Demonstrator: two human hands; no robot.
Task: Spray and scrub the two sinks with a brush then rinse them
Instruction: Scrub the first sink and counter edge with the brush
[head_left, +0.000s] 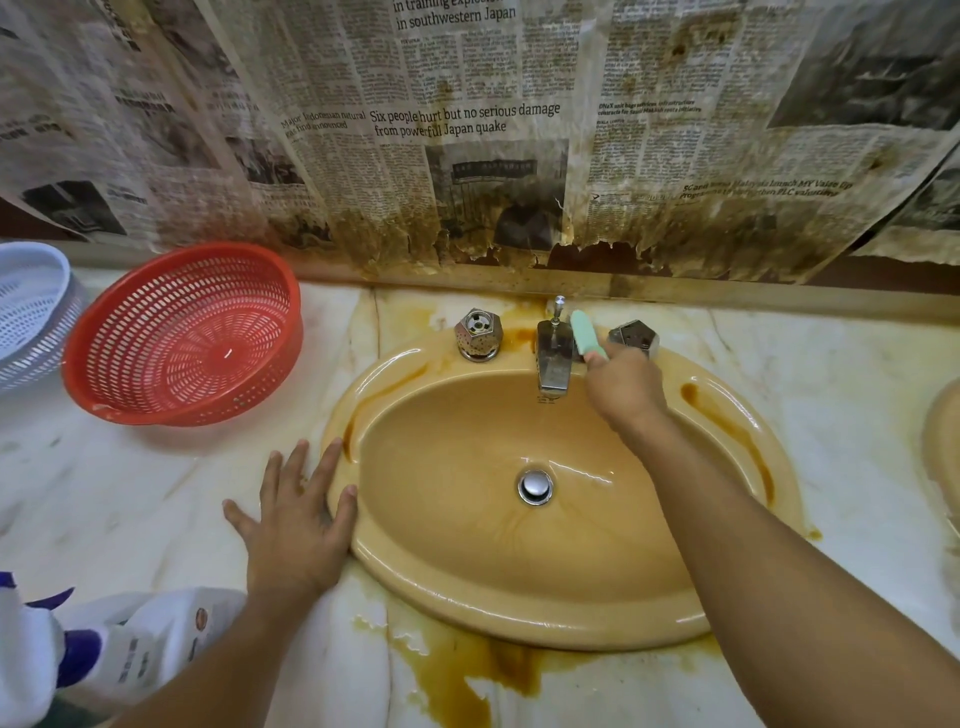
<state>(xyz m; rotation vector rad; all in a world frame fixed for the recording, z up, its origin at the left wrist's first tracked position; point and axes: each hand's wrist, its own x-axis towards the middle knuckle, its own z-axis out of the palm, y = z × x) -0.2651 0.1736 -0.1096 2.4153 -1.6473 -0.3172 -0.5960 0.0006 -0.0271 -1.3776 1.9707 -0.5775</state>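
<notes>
Up by the spout (553, 358), the right hand (621, 387) gripped 1 brush (588, 335); the left hand (296, 519) lay flat, fingers spread, on the bench (130, 493) at the sink (519, 618) rim. 2 knobs (478, 334), 2 baskets (182, 332), 1 spray bottle (130, 644) showed.

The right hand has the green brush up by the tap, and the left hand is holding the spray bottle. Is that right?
Not quite. In the head view the left hand holds nothing: it rests flat, fingers spread, on the counter at the sink rim. The spray bottle sits apart, lower left. The right hand does hold the green brush by the tap.
</notes>
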